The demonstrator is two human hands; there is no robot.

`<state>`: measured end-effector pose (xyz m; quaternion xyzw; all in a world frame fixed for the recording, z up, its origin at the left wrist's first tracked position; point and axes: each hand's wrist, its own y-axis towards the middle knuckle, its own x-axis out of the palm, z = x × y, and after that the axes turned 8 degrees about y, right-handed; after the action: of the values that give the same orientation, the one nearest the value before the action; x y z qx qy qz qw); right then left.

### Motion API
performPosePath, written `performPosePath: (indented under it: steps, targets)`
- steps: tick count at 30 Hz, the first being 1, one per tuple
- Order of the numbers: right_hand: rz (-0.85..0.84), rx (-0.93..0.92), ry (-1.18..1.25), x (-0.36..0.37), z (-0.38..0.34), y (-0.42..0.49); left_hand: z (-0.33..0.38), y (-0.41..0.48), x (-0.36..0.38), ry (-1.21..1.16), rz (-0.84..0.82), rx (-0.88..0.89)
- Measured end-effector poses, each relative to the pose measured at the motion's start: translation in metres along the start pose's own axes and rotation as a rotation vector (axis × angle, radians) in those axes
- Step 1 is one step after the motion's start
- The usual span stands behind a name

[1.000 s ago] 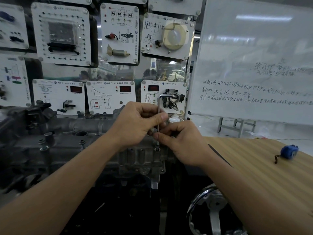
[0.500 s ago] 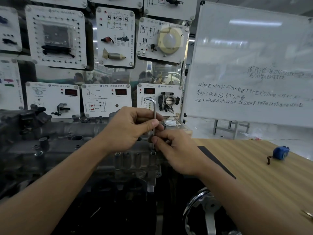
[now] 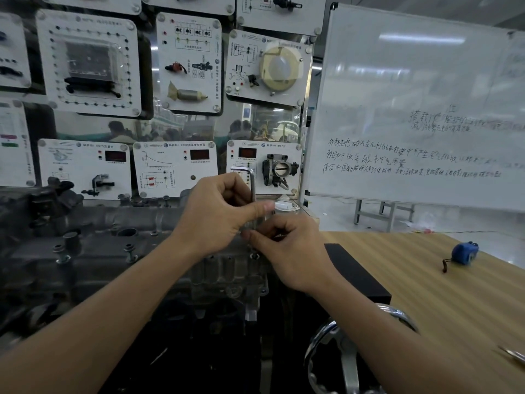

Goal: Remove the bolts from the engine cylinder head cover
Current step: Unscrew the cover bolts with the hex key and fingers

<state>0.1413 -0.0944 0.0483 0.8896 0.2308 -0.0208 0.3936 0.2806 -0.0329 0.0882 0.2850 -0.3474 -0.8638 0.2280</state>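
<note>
The grey engine cylinder head cover [image 3: 93, 248] stretches across the left of the head view. Several loosened bolts [image 3: 129, 251] stand raised out of it. An L-shaped hex key [image 3: 251, 182] stands upright over the cover's right end, its short arm pointing left. My left hand [image 3: 216, 213] grips the key's shaft with the thumb stretched across it. My right hand [image 3: 287, 248] pinches something just below, at the foot of the key; what it holds is hidden by the fingers. A bolt hole [image 3: 254, 255] shows directly beneath.
A wooden table [image 3: 443, 294] lies to the right with a blue tape measure [image 3: 463, 253] and a black block [image 3: 356, 273]. A chrome handwheel [image 3: 341, 354] sits below my right forearm. Display panels [image 3: 176, 169] and a whiteboard [image 3: 420, 109] stand behind.
The hex key has been turned, so its short arm now points left. Both hands stay on it at the same bolt, and the camera has shifted slightly.
</note>
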Motion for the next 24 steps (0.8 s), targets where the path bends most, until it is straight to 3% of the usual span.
performPosePath:
  steps: [5,8,15,24]
  targets:
    - [-0.044,-0.011,-0.003,-0.003,0.001,0.000,-0.001,-0.004,-0.010,-0.077,-0.273,-0.004]
    - [-0.072,-0.025,-0.044,-0.005,0.001,-0.001,-0.002,-0.006,-0.013,-0.089,-0.331,0.013]
    - [-0.174,-0.015,-0.127,-0.009,0.003,-0.002,-0.006,-0.004,-0.007,-0.048,-0.220,0.033]
    - [-0.062,-0.032,-0.029,-0.005,0.005,0.002,-0.004,-0.002,0.003,0.016,-0.063,0.026]
